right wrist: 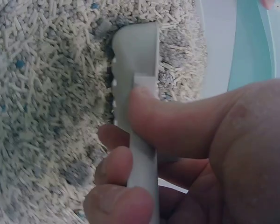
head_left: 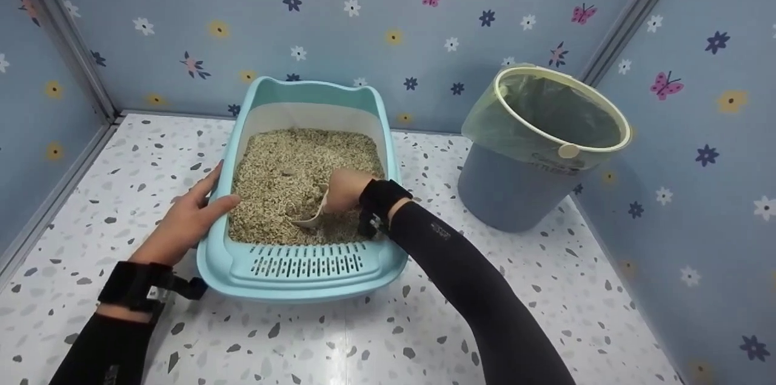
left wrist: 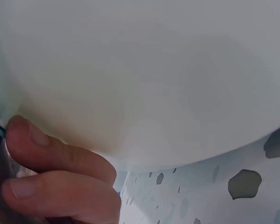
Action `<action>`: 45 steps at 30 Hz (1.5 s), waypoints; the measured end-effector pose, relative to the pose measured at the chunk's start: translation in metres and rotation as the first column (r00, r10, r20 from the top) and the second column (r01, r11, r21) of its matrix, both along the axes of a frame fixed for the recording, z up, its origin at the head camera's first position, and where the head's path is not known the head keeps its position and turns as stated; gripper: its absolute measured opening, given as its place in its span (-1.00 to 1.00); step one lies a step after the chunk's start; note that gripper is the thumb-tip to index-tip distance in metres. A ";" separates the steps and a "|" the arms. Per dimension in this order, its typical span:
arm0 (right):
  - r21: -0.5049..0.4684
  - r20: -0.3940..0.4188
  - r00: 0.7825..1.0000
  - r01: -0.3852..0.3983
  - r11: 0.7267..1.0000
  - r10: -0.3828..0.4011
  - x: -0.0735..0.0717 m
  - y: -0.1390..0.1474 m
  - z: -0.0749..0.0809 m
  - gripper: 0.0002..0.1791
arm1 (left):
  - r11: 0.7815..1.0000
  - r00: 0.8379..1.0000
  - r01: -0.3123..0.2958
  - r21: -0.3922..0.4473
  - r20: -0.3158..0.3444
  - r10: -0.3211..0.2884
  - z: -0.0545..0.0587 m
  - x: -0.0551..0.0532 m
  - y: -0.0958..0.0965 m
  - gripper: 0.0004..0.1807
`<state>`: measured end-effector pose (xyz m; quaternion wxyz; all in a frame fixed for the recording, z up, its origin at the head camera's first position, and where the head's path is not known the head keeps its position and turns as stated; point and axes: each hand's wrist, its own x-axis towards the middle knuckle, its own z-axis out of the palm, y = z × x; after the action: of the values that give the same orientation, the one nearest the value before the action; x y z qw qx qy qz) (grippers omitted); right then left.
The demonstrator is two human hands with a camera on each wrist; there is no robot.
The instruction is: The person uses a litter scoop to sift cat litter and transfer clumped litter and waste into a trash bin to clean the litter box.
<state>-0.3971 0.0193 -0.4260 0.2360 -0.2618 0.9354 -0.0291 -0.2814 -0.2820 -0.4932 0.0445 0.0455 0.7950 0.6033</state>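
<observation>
A light blue litter box (head_left: 303,279) filled with pale pellet litter (head_left: 285,167) stands on the speckled floor. My right hand (head_left: 345,191) grips the handle of a grey-white scoop (head_left: 312,218), whose blade is dug into the litter near the front. In the right wrist view the thumb presses on top of the scoop (right wrist: 135,56) handle and the fingers curl under it, in my right hand (right wrist: 130,135), above the litter (right wrist: 42,93). My left hand (head_left: 188,215) rests on the box's left rim, thumb over the edge. Its fingers (left wrist: 60,158) lie against the outer wall (left wrist: 154,70).
A grey-blue bin (head_left: 515,191) lined with a translucent green bag (head_left: 545,112) stands to the right of the box, near the right wall. Flowered walls close the space on the left, back and right. Speckled floor (head_left: 364,342) lies in front.
</observation>
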 end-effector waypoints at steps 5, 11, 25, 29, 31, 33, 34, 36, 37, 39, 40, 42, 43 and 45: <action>-0.061 0.022 0.999 0.031 0.998 -0.029 -0.002 0.001 -0.011 -0.39 | 1.000 1.000 0.009 0.023 0.009 -0.009 -0.004 0.001 0.001 -0.08; -0.076 0.015 0.999 0.051 0.996 -0.050 -0.003 -0.001 -0.016 -0.37 | 1.000 1.000 0.003 0.021 0.012 -0.004 -0.006 0.001 0.001 -0.10; -0.105 -0.057 0.998 0.019 0.994 -0.025 0.001 -0.001 -0.013 -0.37 | 1.000 1.000 0.012 0.019 -0.005 -0.012 -0.005 0.001 -0.002 -0.08; -0.127 -0.082 0.996 0.020 0.992 -0.030 0.001 -0.001 -0.014 -0.34 | 1.000 1.000 0.008 0.009 -0.005 -0.008 -0.003 -0.001 -0.001 -0.07; -0.133 -0.094 0.995 0.013 0.991 -0.026 0.001 -0.001 -0.015 -0.35 | 1.000 1.000 0.006 0.004 -0.003 -0.006 -0.003 -0.001 -0.002 -0.08; -0.143 -0.109 0.994 -0.002 0.990 -0.014 0.001 -0.001 -0.016 -0.37 | 1.000 1.000 0.005 0.001 -0.001 -0.005 -0.003 -0.002 -0.002 -0.08; -0.151 -0.114 0.993 -0.007 0.989 -0.011 0.001 -0.001 -0.016 -0.38 | 1.000 1.000 0.004 0.002 0.000 -0.004 -0.003 -0.002 -0.002 -0.08; -0.172 -0.121 0.993 -0.014 0.985 -0.007 0.001 -0.002 -0.017 -0.40 | 1.000 1.000 0.004 0.001 -0.003 -0.004 -0.003 -0.002 -0.002 -0.08; -0.179 -0.123 0.992 -0.014 0.984 -0.008 0.002 -0.003 -0.017 -0.40 | 1.000 1.000 0.005 0.000 -0.005 -0.005 -0.002 -0.002 -0.002 -0.08; -0.189 -0.117 0.993 -0.001 0.982 -0.022 0.002 -0.004 -0.019 -0.39 | 1.000 1.000 0.007 0.003 -0.006 -0.007 -0.002 -0.001 -0.002 -0.08; -0.191 -0.114 0.993 0.008 0.982 -0.030 0.002 -0.004 -0.019 -0.39 | 1.000 1.000 0.008 0.003 -0.007 -0.008 -0.001 -0.001 -0.002 -0.08; -0.193 -0.117 0.992 0.018 0.981 -0.041 0.001 -0.005 -0.020 -0.39 | 1.000 1.000 0.008 0.002 -0.007 -0.008 -0.001 -0.001 -0.002 -0.08; -0.194 -0.118 0.992 0.024 0.981 -0.047 0.001 -0.005 -0.020 -0.38 | 1.000 1.000 0.007 0.001 -0.005 -0.007 0.000 -0.001 -0.002 -0.08; -0.203 -0.119 0.992 0.026 0.979 -0.050 0.001 -0.005 -0.020 -0.39 | 1.000 1.000 0.005 0.000 -0.004 -0.005 0.000 -0.001 -0.002 -0.08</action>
<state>-0.3965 0.0141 -0.4463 0.1496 -0.2676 0.9453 -0.1116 -0.2824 -0.2839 -0.4933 0.0447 0.0486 0.7949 0.6032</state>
